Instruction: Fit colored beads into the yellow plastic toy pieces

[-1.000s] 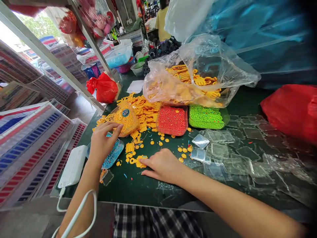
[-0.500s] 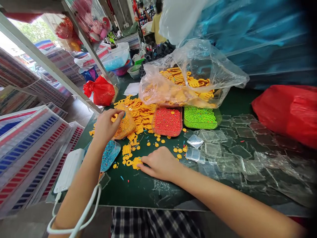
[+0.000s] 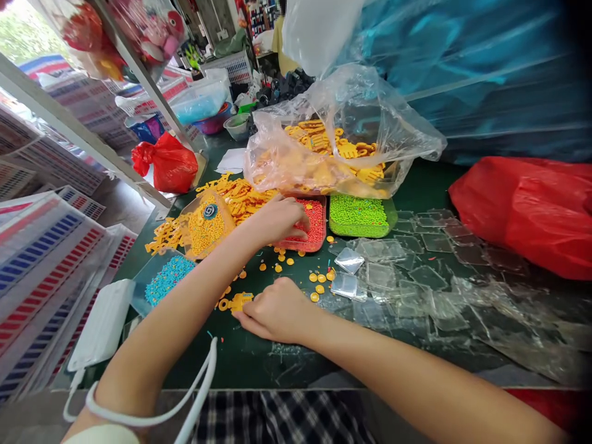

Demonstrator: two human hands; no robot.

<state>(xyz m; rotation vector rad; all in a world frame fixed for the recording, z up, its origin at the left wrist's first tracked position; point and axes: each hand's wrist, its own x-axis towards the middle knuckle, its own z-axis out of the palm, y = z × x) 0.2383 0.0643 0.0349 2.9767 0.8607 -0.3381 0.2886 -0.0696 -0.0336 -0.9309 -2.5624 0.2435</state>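
A shallow tray of red beads (image 3: 315, 228) sits far from the body, heaped nearly level, with the left hand (image 3: 277, 221) curled over its left end (the fingertips reach the beads). Nearer, a flat yellow plastic piece (image 3: 241, 301) lies beneath the fingers of the right hand (image 3: 277, 311), a yellow ring (image 3: 224, 304) just left of it.

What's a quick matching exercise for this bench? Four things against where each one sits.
Things:
1. Left hand
2. Right hand
3. Green beads
4. Blue beads

Places:
A. Against yellow plastic pieces
B. Beside a white corded pack
C. Over the red-bead tray
D. In a tray right of the red beads

Pairs: 1-C, 2-A, 3-D, 4-B
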